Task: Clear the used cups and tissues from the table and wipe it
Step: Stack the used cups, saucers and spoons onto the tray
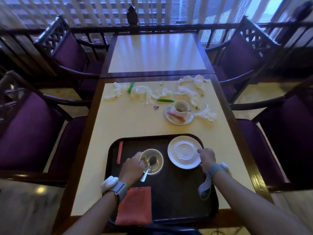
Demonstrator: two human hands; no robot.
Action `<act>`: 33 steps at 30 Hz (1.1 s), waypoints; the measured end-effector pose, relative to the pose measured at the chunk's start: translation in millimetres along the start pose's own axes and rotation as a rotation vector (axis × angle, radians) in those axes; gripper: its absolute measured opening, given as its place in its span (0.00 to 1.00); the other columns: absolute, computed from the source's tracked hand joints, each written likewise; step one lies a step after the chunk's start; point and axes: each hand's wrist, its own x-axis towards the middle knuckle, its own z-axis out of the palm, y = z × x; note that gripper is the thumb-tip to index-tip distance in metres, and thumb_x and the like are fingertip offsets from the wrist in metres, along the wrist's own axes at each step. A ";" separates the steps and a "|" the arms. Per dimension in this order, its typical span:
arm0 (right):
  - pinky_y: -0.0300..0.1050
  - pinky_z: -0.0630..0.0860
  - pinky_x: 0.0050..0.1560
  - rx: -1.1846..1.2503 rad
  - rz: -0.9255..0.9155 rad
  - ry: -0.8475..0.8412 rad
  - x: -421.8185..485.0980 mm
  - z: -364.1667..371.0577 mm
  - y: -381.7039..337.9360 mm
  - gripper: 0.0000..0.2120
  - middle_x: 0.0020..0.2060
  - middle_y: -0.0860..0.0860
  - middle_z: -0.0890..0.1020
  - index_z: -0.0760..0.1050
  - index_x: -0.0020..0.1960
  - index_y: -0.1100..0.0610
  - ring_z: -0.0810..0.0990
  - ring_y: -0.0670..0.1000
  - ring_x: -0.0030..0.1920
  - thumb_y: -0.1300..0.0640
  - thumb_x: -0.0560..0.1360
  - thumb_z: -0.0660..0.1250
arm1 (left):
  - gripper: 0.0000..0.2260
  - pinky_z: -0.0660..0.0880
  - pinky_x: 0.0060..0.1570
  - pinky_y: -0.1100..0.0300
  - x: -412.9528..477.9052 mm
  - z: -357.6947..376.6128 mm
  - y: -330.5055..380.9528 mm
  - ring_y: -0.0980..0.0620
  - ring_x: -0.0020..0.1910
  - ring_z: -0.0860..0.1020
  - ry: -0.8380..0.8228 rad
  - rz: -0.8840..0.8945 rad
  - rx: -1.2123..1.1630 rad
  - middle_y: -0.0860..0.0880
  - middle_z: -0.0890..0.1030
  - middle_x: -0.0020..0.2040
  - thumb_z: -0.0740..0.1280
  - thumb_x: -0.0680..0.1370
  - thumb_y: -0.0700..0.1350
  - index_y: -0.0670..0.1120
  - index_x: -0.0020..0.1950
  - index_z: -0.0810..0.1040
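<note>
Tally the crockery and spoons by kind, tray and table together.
Cups: 2, tray cup, table cup
Saucers: 2, tray saucer, table saucer
Spoons: 2, tray-cup spoon, table-cup spoon
Total: 6

The table [128,122] bears a tray [177,192], a saucer [190,119] with cup [181,106], torn tissues [144,92] and green sachets [165,100].

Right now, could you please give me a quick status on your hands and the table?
Left hand grips cup on tray; right hand holds saucer. Second cup and tissues uncleared on table. Nothing in the way.
</note>
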 end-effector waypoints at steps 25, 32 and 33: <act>0.45 0.76 0.25 -0.502 -0.177 -0.332 -116.0 23.1 -1.7 0.22 0.33 0.58 0.81 0.74 0.41 0.58 0.80 0.57 0.29 0.41 0.66 0.76 | 0.13 0.74 0.53 0.51 12.9 0.0 27.3 0.39 0.53 0.77 -0.058 0.071 0.252 0.43 0.80 0.54 0.56 0.78 0.49 0.55 0.61 0.71; 0.51 0.80 0.30 -0.313 0.048 -0.499 -118.6 36.0 8.3 0.25 0.29 0.60 0.78 0.73 0.53 0.69 0.79 0.58 0.25 0.52 0.69 0.77 | 0.14 0.73 0.52 0.51 11.9 -3.3 41.1 0.37 0.55 0.76 -0.037 0.148 0.346 0.42 0.79 0.56 0.55 0.79 0.49 0.53 0.64 0.70; 0.48 0.78 0.27 -0.299 0.044 -0.511 -119.8 35.1 7.6 0.22 0.29 0.61 0.78 0.73 0.53 0.70 0.79 0.57 0.24 0.55 0.71 0.75 | 0.14 0.73 0.51 0.51 12.7 -3.2 40.7 0.37 0.54 0.76 -0.044 0.155 0.344 0.42 0.79 0.55 0.55 0.79 0.49 0.53 0.63 0.70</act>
